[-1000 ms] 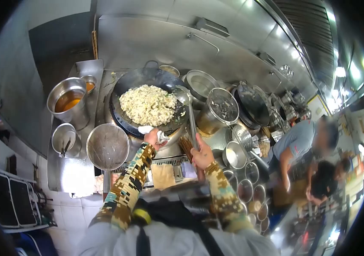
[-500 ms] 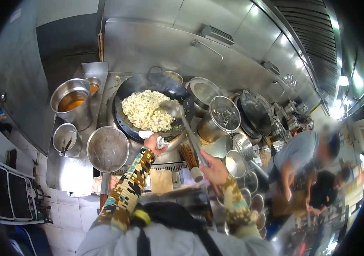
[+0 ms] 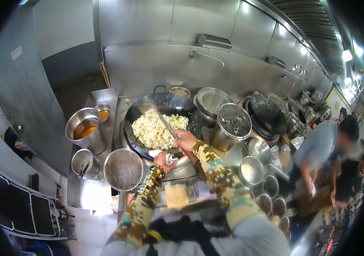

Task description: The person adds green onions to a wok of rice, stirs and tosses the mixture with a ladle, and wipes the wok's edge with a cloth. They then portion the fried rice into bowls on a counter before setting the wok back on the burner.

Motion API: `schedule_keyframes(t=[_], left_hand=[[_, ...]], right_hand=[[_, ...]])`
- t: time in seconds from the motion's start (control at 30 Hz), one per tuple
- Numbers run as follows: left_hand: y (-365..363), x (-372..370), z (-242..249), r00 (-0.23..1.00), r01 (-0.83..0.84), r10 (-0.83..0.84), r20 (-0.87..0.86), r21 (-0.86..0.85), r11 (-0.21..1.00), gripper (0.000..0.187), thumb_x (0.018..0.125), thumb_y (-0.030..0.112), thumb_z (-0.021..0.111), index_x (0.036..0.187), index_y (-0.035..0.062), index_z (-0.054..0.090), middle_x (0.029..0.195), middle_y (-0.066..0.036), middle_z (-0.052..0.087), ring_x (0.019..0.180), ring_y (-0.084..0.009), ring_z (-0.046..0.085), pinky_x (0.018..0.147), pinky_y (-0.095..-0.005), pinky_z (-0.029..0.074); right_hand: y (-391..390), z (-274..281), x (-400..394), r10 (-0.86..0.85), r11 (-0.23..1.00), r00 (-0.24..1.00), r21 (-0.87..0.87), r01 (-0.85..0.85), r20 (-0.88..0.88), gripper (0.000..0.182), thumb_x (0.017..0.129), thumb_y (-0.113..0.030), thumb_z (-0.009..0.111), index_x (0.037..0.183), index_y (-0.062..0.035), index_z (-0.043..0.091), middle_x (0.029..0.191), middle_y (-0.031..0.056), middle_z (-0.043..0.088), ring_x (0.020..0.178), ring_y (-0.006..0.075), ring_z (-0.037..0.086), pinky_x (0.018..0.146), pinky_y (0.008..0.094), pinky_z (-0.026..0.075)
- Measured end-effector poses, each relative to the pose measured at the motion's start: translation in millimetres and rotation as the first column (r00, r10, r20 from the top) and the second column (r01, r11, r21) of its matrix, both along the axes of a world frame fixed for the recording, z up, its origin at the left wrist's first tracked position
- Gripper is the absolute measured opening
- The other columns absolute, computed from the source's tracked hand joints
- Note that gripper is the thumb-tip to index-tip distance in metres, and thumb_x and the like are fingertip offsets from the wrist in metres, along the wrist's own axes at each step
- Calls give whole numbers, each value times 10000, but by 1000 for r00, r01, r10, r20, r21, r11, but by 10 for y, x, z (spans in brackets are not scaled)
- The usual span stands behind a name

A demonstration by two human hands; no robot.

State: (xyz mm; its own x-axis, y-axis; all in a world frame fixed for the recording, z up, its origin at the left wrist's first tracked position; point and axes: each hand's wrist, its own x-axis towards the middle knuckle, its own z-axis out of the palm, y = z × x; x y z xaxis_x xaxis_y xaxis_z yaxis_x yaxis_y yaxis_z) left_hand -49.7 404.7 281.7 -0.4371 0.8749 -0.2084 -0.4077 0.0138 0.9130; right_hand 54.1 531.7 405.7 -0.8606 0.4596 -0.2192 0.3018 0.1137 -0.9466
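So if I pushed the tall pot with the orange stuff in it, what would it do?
The pot would probably stay stiff, because its wall looks like metal. It may feel heavy, since there's liquid inside. A push up high might tip it, as it's tall, and the liquid could slosh.

Steel pot of amber liquid (image 3: 95, 144), wall-mounted tap (image 3: 209, 57), grey door (image 3: 24, 81)

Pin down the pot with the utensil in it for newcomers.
Find the black wok, then the steel counter to its left. Nearer the wearer than the tall pot of orange liquid stands a shorter metal pot. Unlike that one, it has a utensil inside.
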Motion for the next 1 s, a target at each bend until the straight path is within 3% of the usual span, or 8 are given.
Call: schedule_keyframes(t=[0.2, 0.23, 0.37, 0.5, 0.6, 0.67, 0.9, 1.0], left_hand=[[31, -17, 56, 995, -37, 39, -92, 29, 999, 193, 895, 225, 460, 994, 93, 560, 907, -101, 635, 806, -282, 632, 623, -446, 544], [95, 18, 233, 831, -79, 172, 529, -194, 978, 196, 891, 217, 455, 994, 87, 560, 929, -103, 631, 805, -292, 631, 614, -462, 546], [166, -138, -934, 936, 141, -59, 346, -217, 966, 246, 890, 258, 486, 1009, 54, 555, 939, -105, 626, 879, -278, 613, 649, -453, 543], [-762, 597, 1369, 805, 52, 192, 561, -389, 920, 283, 926, 295, 460, 1063, 69, 559, 951, -90, 645, 888, -262, 613, 709, -413, 532], [-800, 455, 1291, 976, 200, -185, 112, -139, 970, 294, 954, 164, 464, 1225, 52, 447, 1232, -142, 463, 1085, -303, 507, 862, -408, 529], [-487, 483, 1342, 755, -125, 316, 574, -347, 929, 249, 920, 219, 504, 1105, 54, 529, 1018, -131, 606, 914, -242, 608, 699, -416, 552], [-389, 461, -1721, 622, 31, -692, 366, 872, 488, 351, 932, 203, 453, 1207, -11, 499, 1177, -176, 565, 1124, -238, 539, 940, -383, 458], [-758, 364, -145, 961, 245, -209, 182, -211, 946, 309, 922, 176, 488, 1180, 9, 515, 1142, -159, 567, 1072, -228, 552, 886, -364, 492]], right_hand=[[-189, -277, 1255, 139, 452, 948, 833, -318, 287, 534, 910, -154, 482, 1420, -165, 324, 942, 232, 611, 883, 357, 622, 760, 395, 506], [-15, -273, 1520, 48, 674, 948, 691, -263, 313, 534, 909, -156, 490, 1417, -160, 329, 939, 222, 611, 868, 359, 618, 745, 406, 505], [-629, 367, 1898, -154, 452, 948, 873, -182, 278, 480, 895, -180, 548, 1359, -140, 430, 849, 187, 615, 750, 337, 616, 668, 410, 502], [-1011, 1485, 2706, 26, 700, 968, 687, -195, 248, 496, 901, -160, 547, 1381, -176, 423, 862, 202, 655, 748, 303, 666, 704, 390, 522], [-881, 1639, 2452, 30, 781, 831, 506, -366, 556, 530, 910, -167, 532, 1412, -217, 371, 958, 202, 660, 829, 294, 675, 739, 388, 526], [-662, 1168, 1997, -13, 735, 827, 566, -373, 563, 529, 913, -177, 525, 1414, -226, 365, 962, 206, 656, 811, 301, 672, 732, 380, 526], [-443, 531, 1792, -50, 610, 986, 786, -98, 161, 554, 899, -207, 538, 1418, -178, 344, 1019, 215, 620, 911, 382, 599, 833, 408, 476], [-688, 593, 1873, -111, 700, 973, 711, -69, 205, 527, 895, -212, 552, 1390, -144, 384, 962, 238, 617, 853, 394, 599, 776, 421, 478]])
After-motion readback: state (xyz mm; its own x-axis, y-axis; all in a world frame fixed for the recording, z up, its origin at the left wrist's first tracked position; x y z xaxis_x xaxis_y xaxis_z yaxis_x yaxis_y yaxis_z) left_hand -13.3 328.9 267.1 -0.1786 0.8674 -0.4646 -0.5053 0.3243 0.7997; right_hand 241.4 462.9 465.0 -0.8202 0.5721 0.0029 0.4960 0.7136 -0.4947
